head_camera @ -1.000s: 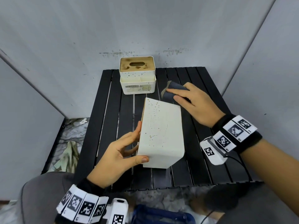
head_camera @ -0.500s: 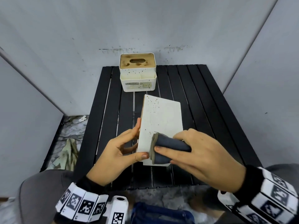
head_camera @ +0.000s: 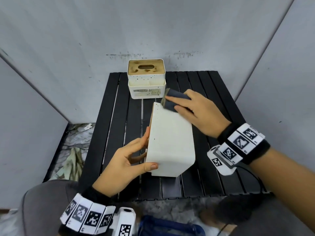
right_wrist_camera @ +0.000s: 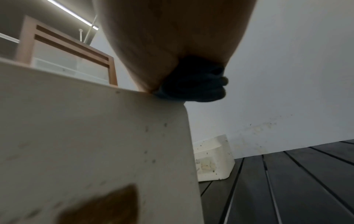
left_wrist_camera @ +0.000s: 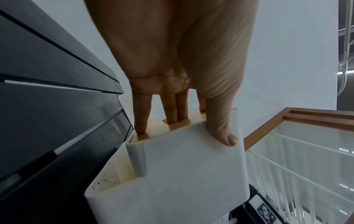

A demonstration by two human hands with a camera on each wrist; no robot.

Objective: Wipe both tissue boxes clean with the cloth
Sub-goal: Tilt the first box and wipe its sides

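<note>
The left hand (head_camera: 126,160) grips the near tissue box (head_camera: 170,142), a white box turned onto its side on the black slatted counter (head_camera: 213,176), with the thumb lying across the upturned white face near its closest corner and the fingers curled round to the brown-stained side at the left; in the left wrist view those fingers (left_wrist_camera: 140,118) press into that stained face while the thumb sits flat on the white wall. The right hand (head_camera: 199,114) clasps a folded dark blue cloth (head_camera: 172,100) and presses it down on the far end of the box's upturned face, right at the far edge. Small dark specks dot that face, mostly toward the far end and along the left edge. The second tissue box (head_camera: 146,79) stands upright at the back of the counter, just beyond the cloth and apart from it, its brown top stained around the oval slot and its white front speckled, with a worn label low on the front. A crumpled pale rag (head_camera: 71,164) lies on the floor left of the counter.
</note>
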